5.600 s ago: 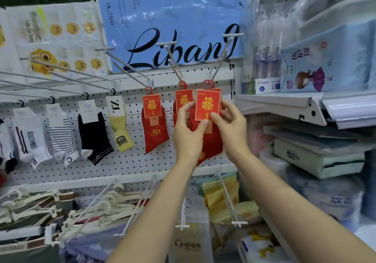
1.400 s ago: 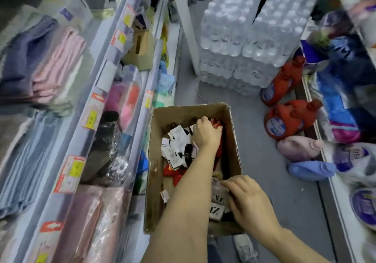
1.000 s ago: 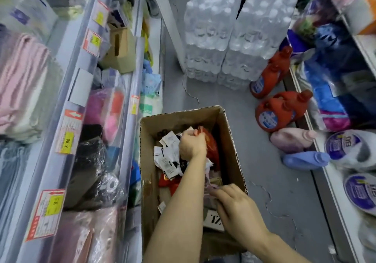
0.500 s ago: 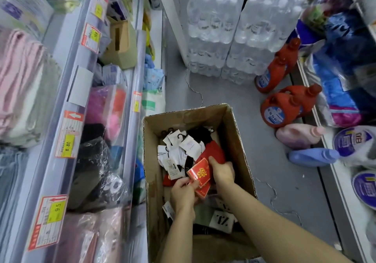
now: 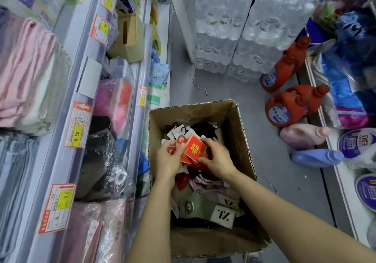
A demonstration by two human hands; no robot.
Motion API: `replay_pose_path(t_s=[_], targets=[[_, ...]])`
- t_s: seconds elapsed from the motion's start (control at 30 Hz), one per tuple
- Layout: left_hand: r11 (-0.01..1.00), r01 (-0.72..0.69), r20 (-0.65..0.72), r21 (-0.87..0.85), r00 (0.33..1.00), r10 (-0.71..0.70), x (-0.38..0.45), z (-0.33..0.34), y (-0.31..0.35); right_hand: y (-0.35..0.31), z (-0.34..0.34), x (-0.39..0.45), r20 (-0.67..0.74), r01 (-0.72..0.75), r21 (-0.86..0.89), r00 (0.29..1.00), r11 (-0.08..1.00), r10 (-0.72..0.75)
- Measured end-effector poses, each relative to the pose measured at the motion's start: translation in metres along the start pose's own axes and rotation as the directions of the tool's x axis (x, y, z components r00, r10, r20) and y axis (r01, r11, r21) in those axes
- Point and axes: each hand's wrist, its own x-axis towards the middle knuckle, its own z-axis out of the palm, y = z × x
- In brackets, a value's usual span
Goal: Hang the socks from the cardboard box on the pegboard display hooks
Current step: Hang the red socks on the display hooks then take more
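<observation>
We are looking straight down into an open brown cardboard box (image 5: 240,132) that stands on the grey shop floor (image 5: 284,181), with shelving along both sides of the aisle. Both hands are over the middle of the box. Our left hand (image 5: 167,159) is curled closed around the red plastic hanger hook (image 5: 180,140) and the near edge of a small bundle of red socks with red-and-gold header cards (image 5: 194,147), thumb pressed on the card's left edge. Our right hand (image 5: 218,159) is also closed on that bundle, fingers wrapped over its right side at about three o'clock from the card. The bundle is held just above the loose pile inside the box, tilted with the hook toward ten o'clock.

Beneath the hands lie more socks: black pairs with white paper tags (image 5: 179,130) toward twelve o'clock, a pale lilac pair (image 5: 209,183) and an olive-green pair (image 5: 195,201) toward six o'clock, next to a white tag printed "ZL" (image 5: 222,216).

At nine o'clock from the box a shelf edge carries red-and-yellow price labels (image 5: 76,128), with folded pink towels (image 5: 24,73) behind. At one o'clock stand shrink-wrapped packs of clear water bottles (image 5: 244,24), and at two to three o'clock red detergent jugs (image 5: 291,108) stand by a pink bottle (image 5: 301,136) and a blue bottle (image 5: 317,158) lying on their sides.
</observation>
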Motion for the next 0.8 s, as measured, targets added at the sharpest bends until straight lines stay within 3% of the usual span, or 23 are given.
replay_pose_path(t_s=[0.1, 0.2, 0.3, 0.43, 0.53, 0.67, 0.8], targets=[[0.979, 0.082, 0.083, -0.187, 0.994, -0.067, 0.002, 0.001, -0.002, -0.004, -0.008, 0.002, -0.086, -0.065, 0.111, 0.993, 0.992, 0.075], [0.976, 0.094, 0.158, -0.199, 0.985, -0.063, 0.003, 0.009, -0.014, -0.004, -0.013, 0.003, -0.150, -0.117, 0.164, 0.978, 0.979, 0.142], [0.968, 0.089, 0.126, -0.233, 0.990, -0.061, 0.003, 0.018, -0.019, -0.005, -0.014, -0.001, -0.182, -0.104, 0.209, 0.973, 0.972, 0.143], [0.966, 0.019, 0.138, -0.258, 0.990, 0.017, -0.002, 0.018, -0.010, -0.008, -0.025, -0.010, -0.195, -0.028, 0.435, 0.973, 0.900, 0.124], [0.960, -0.035, 0.065, -0.276, 0.996, 0.055, -0.007, 0.005, 0.001, -0.017, -0.042, -0.015, -0.174, 0.021, 0.586, 0.979, 0.810, 0.101], [0.961, -0.196, -0.098, -0.197, 0.979, 0.180, -0.016, -0.010, 0.016, -0.042, -0.061, -0.023, -0.215, 0.096, 0.592, 0.976, 0.801, 0.042], [0.933, -0.299, -0.154, -0.201, 0.950, 0.271, -0.038, -0.025, 0.036, -0.068, -0.076, -0.037, -0.267, 0.194, 0.608, 0.963, 0.770, -0.031]])
